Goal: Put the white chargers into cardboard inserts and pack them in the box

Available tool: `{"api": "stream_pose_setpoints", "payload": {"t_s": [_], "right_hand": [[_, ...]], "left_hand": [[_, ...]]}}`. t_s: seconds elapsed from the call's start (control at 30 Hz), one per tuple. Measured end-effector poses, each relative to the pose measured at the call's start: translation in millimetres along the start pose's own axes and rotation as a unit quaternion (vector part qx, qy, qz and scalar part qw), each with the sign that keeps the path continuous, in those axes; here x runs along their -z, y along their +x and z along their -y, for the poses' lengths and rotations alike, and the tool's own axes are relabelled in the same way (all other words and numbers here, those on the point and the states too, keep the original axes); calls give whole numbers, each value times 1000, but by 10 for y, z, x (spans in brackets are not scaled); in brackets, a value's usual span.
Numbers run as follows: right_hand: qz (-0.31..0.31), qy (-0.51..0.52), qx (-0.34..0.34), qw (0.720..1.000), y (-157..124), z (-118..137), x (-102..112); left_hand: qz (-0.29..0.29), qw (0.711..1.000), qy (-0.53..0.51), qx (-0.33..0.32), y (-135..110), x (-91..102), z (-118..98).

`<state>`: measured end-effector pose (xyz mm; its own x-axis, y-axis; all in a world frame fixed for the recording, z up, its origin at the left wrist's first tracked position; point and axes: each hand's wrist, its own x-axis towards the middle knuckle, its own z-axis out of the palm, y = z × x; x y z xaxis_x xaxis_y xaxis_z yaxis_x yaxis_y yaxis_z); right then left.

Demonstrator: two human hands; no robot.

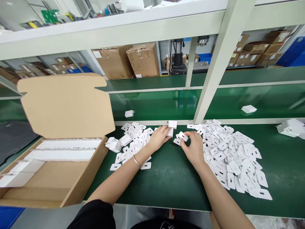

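My left hand (157, 138) has its fingers closed on a white charger block (170, 132) near the back rail. Just behind that block is another white charger (172, 124). Between thumb and fingers, my right hand (194, 149) pinches a small white slotted plate (183, 136). A few similar plates (176, 141) and a thin black tool (174, 144) lie between my hands. One pile of slotted plates (137, 144) spreads beside my left forearm, partly hidden by it. A larger pile (232, 156) lies to the right of my right hand.
An open cardboard box (82, 178) stands at left, with rows of white chargers (64, 155) inside. Loose chargers (114, 145) sit beside it. More chargers (292, 128) are at far right. A pale upright post (213, 63) rises behind my right hand. Single chargers (129, 113) lie beyond the rail.
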<state>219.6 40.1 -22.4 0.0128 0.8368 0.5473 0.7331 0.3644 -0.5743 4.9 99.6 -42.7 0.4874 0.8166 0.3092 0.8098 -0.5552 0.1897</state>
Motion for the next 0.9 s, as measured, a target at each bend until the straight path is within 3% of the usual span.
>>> {"api": "stream_pose_setpoints", "payload": {"t_s": [0.2, 0.3, 0.43, 0.53, 0.6, 0.7, 0.77, 0.83, 0.9], "right_hand": [[9, 12, -11, 1000, -2, 7, -5], [9, 18, -16, 1000, -3, 30, -1], [-2, 58, -26, 998, -3, 103, 34], [7, 157, -51, 986, 3, 180, 62], [50, 284, -88, 953, 5, 227, 74], [128, 472, -149, 860, 0, 280, 87], [156, 528, -170, 818, -4, 303, 100], [170, 544, -173, 804, -8, 316, 112], [174, 541, -168, 805, -18, 323, 113]], "left_hand": [[15, 999, -32, -3, 91, 36, 96], [13, 994, -109, -6, 71, 118, 127], [5, 949, -314, 34, -67, 242, 97], [13, 905, -423, 44, -221, 328, 13], [16, 885, -463, 45, -325, 385, -61], [17, 866, -498, 46, -460, 461, -180], [12, 852, -521, 43, -531, 484, -258], [8, 827, -559, 48, -587, 467, -341], [19, 776, -626, 70, -624, 406, -433]]}}
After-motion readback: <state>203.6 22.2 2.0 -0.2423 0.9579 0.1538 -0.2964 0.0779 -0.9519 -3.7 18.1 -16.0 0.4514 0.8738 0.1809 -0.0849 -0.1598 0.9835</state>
